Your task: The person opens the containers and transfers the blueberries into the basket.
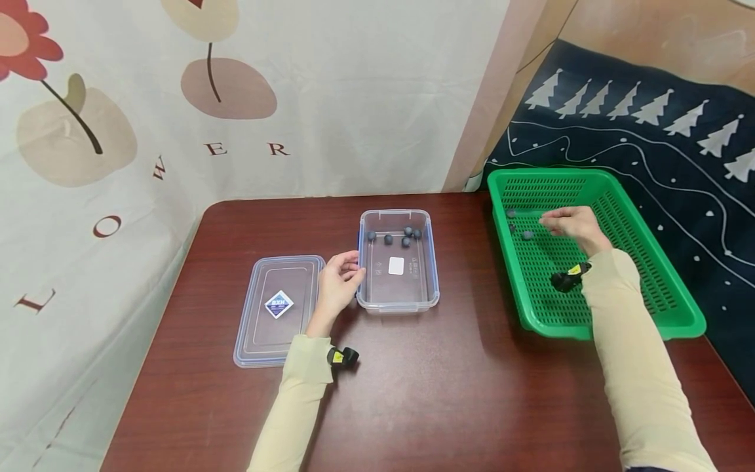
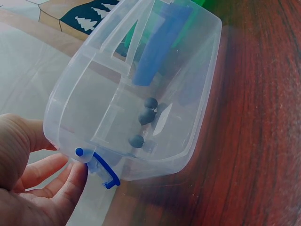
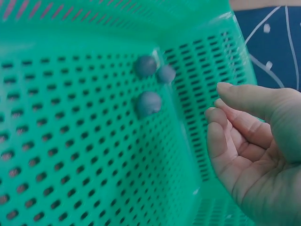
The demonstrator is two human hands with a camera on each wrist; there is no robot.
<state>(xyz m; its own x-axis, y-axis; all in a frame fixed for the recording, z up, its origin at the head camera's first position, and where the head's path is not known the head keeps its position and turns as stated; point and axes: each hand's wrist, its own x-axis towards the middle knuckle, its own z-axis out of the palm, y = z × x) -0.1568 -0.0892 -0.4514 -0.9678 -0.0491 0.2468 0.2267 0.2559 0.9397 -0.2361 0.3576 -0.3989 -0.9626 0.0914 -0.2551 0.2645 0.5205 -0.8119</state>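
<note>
At its left wall, a clear plastic box (image 1: 396,292) is held by my left hand (image 1: 340,282), thumb and fingers at the rim beside the blue latch (image 2: 107,172). Several blueberries (image 1: 388,240) lie on the box floor, mostly toward its far end. My right hand (image 1: 571,226) is over the green basket (image 1: 678,321), fingers loosely bent, thumb close to the fingertips. Nothing shows between them in the right wrist view. Just beyond these fingers, three blueberries (image 3: 149,102) lie on the basket floor near one wall.
Left of the box, a clear lid (image 1: 253,328) with a diamond label lies flat on the brown table (image 1: 413,393). Behind the table hangs a white printed cloth (image 1: 354,98). A dark blue cloth (image 1: 619,151) with white trees stands behind and right of the basket.
</note>
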